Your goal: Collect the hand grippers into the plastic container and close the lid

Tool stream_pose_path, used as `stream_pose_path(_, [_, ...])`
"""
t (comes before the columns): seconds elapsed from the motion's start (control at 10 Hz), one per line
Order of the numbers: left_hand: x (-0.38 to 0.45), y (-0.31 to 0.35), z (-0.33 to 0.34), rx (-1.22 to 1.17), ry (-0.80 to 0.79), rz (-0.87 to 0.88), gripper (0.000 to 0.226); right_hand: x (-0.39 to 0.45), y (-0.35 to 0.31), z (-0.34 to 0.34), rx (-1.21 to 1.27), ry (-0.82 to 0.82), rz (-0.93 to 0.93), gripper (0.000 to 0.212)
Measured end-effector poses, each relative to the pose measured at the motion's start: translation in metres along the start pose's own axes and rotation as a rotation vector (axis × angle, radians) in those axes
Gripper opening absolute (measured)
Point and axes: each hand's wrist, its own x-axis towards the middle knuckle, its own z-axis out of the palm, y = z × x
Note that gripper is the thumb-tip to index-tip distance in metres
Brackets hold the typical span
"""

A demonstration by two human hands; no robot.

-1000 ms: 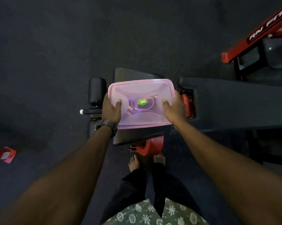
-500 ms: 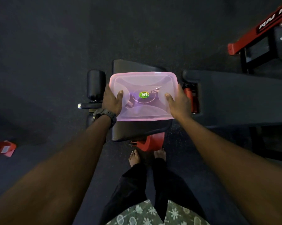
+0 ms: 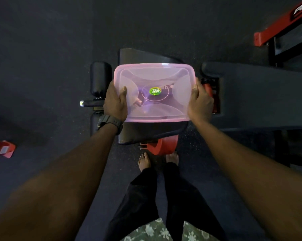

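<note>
Both hands (image 3: pixel 114 103) grip the lidded container (image 3: pixel 154 92) lying crosswise.

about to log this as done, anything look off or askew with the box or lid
Nothing stands out. The pink lid sits square on the plastic container, with the left hand and right hand gripping its short sides over the bench pad. A metal spring shows faintly through the lid; the contents are otherwise too blurred to judge.

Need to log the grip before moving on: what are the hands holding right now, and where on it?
Both hands hold the lidded pink container by its short ends: left hand on the left end, right hand on the right end.
</note>
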Motion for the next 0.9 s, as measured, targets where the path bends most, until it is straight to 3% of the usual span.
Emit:
stream_pose_path(0.3, [0.020,0.029,-0.001,-0.008,-0.013,-0.122,0.043,0.004,0.011,0.002,-0.091,-0.051,-0.096,0.050])
stream_pose_path(0.5, [0.045,0.047,0.001,0.280,-0.088,0.125,0.055,-0.002,0.003,0.012,-0.170,-0.091,-0.233,0.074])
stream_pose_path(0.6, [0.050,0.041,0.013,0.391,-0.076,0.137,0.057,-0.003,0.010,0.021,-0.245,-0.101,-0.230,0.086])
stream_pose_path(0.8, [0.051,0.060,0.000,0.339,-0.104,0.050,0.060,-0.004,0.002,0.010,-0.262,-0.127,-0.218,0.089])
stream_pose_path(0.9, [0.046,0.074,-0.009,0.166,-0.009,0.167,0.063,0.006,-0.012,0.005,-0.091,-0.071,-0.121,0.084])
